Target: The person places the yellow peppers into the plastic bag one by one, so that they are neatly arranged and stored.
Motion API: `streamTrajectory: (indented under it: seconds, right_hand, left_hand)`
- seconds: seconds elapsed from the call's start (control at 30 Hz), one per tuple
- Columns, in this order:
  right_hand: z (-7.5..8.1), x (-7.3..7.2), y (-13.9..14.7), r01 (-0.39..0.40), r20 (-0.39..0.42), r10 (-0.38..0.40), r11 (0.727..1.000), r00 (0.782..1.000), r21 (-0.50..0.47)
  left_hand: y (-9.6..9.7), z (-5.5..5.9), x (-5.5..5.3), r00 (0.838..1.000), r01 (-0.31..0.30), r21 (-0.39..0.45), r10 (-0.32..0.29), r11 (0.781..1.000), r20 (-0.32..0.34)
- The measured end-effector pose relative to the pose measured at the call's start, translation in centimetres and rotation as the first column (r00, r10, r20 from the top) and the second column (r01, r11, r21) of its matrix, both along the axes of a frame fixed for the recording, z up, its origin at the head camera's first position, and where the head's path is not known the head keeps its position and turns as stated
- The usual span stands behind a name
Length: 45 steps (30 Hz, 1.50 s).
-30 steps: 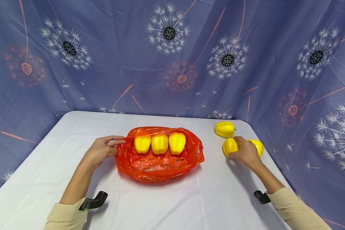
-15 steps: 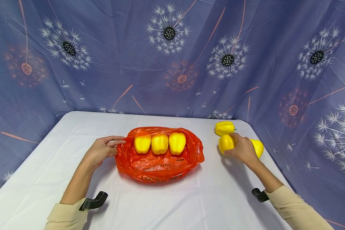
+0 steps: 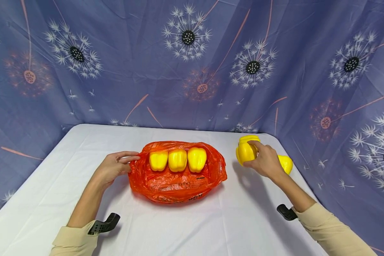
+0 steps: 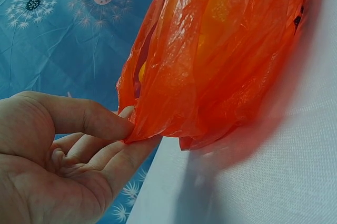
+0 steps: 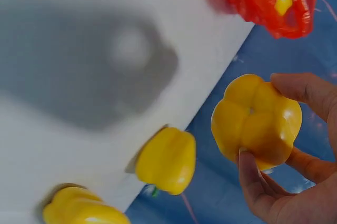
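Note:
A red plastic bag (image 3: 179, 183) lies on the table with its mouth spread, and three yellow bell peppers (image 3: 177, 160) sit in a row inside it. My left hand (image 3: 112, 167) pinches the bag's left edge between thumb and fingers, as the left wrist view shows up close. At the right, my right hand (image 3: 266, 160) grips a yellow bell pepper (image 5: 255, 121) by its sides, its lobed end facing the right wrist camera. The held pepper is raised off the table, its shadow falling apart from it.
Behind the held pepper, partly covered by it, lies another yellow bell pepper (image 3: 250, 138). One more yellow pepper (image 3: 286, 164) rests by the right table edge, partly behind my wrist. A white cloth (image 3: 140, 227) covers the table, and a blue dandelion-print curtain (image 3: 121, 71) hangs behind.
My right hand has lifted the yellow bell pepper off the table and carried it a little left and up. The left hand and the bag have stayed in place.

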State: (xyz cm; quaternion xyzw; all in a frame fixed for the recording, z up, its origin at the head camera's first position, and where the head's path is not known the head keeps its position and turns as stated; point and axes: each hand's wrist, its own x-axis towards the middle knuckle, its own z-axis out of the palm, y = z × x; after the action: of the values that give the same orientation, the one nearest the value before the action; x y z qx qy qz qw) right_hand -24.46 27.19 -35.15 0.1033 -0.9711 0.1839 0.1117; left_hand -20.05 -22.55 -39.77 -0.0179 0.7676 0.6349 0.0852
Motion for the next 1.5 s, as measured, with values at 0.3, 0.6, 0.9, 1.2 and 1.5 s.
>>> streamTrajectory:
  seconds: [0.3, 0.6, 0.9, 1.2, 1.5]
  right_hand:
    - [2.3, 0.5, -2.5, -0.033, 0.002, 0.033, 0.999, 0.999, -0.017]
    - [3.6, 1.1, -5.4, -0.091, -0.002, 0.091, 0.995, 0.996, -0.046]
    - [4.1, 1.7, -8.3, -0.154, 0.045, 0.157, 0.986, 0.987, -0.072]
    - [4.1, 2.2, -11.3, -0.199, 0.092, 0.205, 0.977, 0.974, -0.078]
    - [3.4, 2.5, -14.3, -0.253, 0.135, 0.262, 0.964, 0.955, -0.082]
  left_hand:
    - [-0.1, 0.1, 0.1, 1.000, 0.005, 0.003, -0.005, 1.000, -0.006]
    - [-0.1, 0.1, 0.1, 1.000, 0.006, -0.004, -0.006, 1.000, -0.009]
    - [-0.1, 0.1, 0.1, 1.000, 0.006, 0.004, -0.006, 1.000, -0.004]
    - [-0.1, 0.1, 0.0, 1.000, 0.003, 0.007, -0.003, 1.000, -0.003]
    - [-0.1, 0.3, 0.1, 1.000, 0.002, 0.001, -0.002, 1.000, -0.003]
